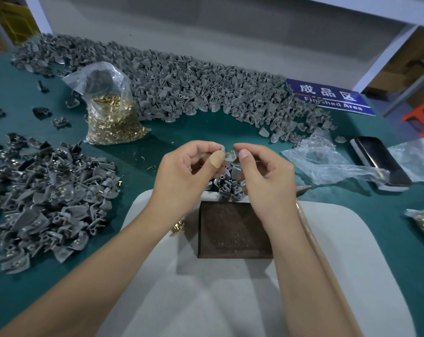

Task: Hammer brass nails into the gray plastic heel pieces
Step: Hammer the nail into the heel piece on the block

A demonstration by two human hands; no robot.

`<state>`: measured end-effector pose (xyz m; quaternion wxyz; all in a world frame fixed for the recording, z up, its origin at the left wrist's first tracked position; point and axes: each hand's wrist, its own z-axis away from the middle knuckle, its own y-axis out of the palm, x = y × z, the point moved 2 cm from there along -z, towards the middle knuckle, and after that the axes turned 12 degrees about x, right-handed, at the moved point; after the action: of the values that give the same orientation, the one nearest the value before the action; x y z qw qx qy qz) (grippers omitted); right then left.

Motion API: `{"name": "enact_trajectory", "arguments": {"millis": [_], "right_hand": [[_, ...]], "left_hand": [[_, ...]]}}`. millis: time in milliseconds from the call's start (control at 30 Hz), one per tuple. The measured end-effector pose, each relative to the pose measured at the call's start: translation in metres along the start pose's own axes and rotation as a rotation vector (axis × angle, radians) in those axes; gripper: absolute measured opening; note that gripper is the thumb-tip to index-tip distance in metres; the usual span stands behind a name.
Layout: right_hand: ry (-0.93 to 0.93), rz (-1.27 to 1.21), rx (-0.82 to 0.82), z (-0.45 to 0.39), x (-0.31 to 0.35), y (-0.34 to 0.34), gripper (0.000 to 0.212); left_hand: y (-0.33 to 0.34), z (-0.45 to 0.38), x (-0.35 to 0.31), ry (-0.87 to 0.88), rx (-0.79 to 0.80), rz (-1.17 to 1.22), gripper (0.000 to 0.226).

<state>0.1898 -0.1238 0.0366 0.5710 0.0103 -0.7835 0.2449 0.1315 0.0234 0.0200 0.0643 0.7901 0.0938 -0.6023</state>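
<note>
Above the dark metal block [232, 231], my left hand [181, 173] pinches a small gray heel piece [228, 155] between thumb and fingers. My right hand [264, 176] meets it from the right, its fingertips pinched at the piece; a brass nail there is too small to make out. More gray heel pieces [226, 184] lie in a small heap just behind the block. A few loose brass nails [178, 227] lie left of the block. The hammer's wooden handle [320, 259] lies along my right forearm.
A bag of brass nails [111, 117] stands at the left middle. Heel pieces are piled at the left [43, 203] and in a long band at the back [181, 83]. At the right lie a phone [381, 161], crumpled plastic [327, 164] and a blue sign [327, 97].
</note>
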Motion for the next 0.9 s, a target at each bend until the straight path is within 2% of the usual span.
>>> {"name": "enact_trajectory", "arguments": {"millis": [133, 200, 300, 367, 433, 533, 633, 767, 900], "right_hand": [[-0.004, 0.063, -0.068, 0.007, 0.0, -0.013, 0.017], [0.066, 0.128, -0.136, 0.017, -0.005, -0.027, 0.014], [0.308, 0.547, -0.247, 0.04, -0.017, -0.06, 0.013], [0.486, 0.799, -0.194, 0.055, -0.026, -0.077, 0.024], [0.611, 0.849, -0.08, 0.064, -0.031, -0.085, 0.04], [0.577, 0.854, 0.079, 0.07, -0.03, -0.086, 0.038], [0.563, 0.865, 0.15, 0.072, -0.028, -0.084, 0.027], [0.563, 0.791, 0.111, 0.068, -0.021, -0.097, 0.018], [0.389, 0.64, 0.076, 0.073, 0.001, -0.108, 0.022]], "left_hand": [[0.004, 0.004, -0.004, 0.011, 0.077, -0.019, 0.009], [0.009, 0.008, -0.005, 0.013, 0.138, -0.026, 0.008], [0.018, 0.013, -0.005, 0.014, 0.256, -0.114, 0.007], [0.023, 0.017, -0.004, 0.041, 0.355, -0.251, 0.005], [0.027, 0.019, -0.004, 0.085, 0.449, -0.413, 0.003], [0.028, 0.021, -0.006, 0.134, 0.487, -0.56, 0.003], [0.021, 0.019, -0.01, 0.128, 0.505, -0.607, 0.003], [0.009, 0.016, -0.017, 0.137, 0.558, -0.655, 0.004], [0.005, 0.016, -0.02, 0.131, 0.589, -0.696, 0.004]]}}
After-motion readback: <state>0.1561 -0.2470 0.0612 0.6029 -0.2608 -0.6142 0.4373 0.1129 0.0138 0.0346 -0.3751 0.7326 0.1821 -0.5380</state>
